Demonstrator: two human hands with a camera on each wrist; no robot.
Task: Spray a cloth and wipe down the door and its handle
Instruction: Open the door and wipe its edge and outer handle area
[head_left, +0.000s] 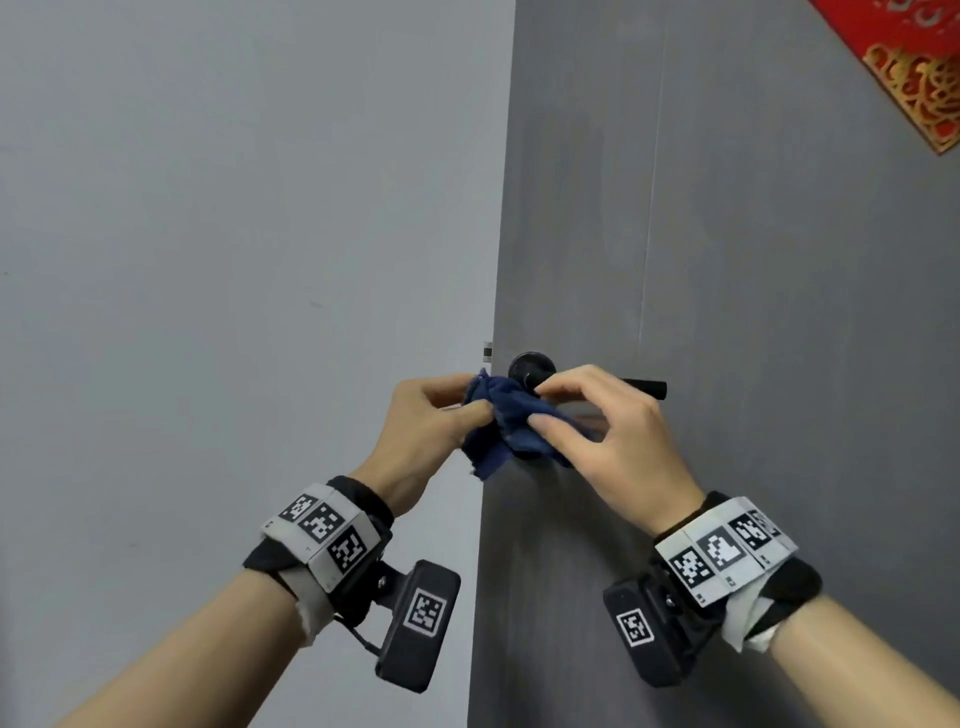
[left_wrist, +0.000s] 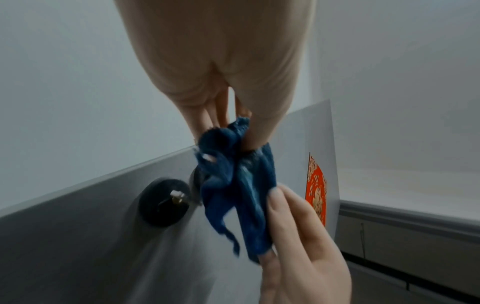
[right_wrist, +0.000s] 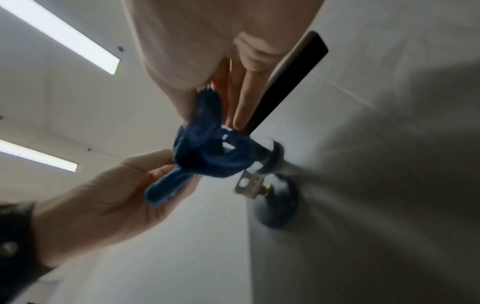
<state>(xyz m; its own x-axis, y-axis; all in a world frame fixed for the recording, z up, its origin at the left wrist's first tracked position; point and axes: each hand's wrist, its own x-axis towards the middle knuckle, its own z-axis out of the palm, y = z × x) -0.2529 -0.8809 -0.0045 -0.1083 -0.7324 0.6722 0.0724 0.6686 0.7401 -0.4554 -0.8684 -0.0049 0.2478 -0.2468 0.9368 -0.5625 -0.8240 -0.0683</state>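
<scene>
Right now I am holding the blue cloth (head_left: 511, 423) bunched between both hands, just in front of the grey door (head_left: 753, 312) and right at the root of its black lever handle (head_left: 647, 387). My left hand (head_left: 431, 423) is pinching one end of the cloth between thumb and curled fingers; my right hand (head_left: 602, 421) is pinching the other end, thumb underneath and fingers over the top, so neither hand is spread.

In the right wrist view the cloth (right_wrist: 207, 152) is looping up against the neck of the handle (right_wrist: 283, 82), close to the round rose; whether it is wrapped fully round the neck I cannot tell. The lever is running level, its long axis pointing away to my right, with the free tip well past my right knuckles. So the unwiped length is lying to the right of the grip, and my right hand is the nearer one to it.

I am judging that the next stroke needs the cloth drawn rightward along that axis, with the door face left to wipe afterwards. No spray bottle is showing in any view.
</scene>
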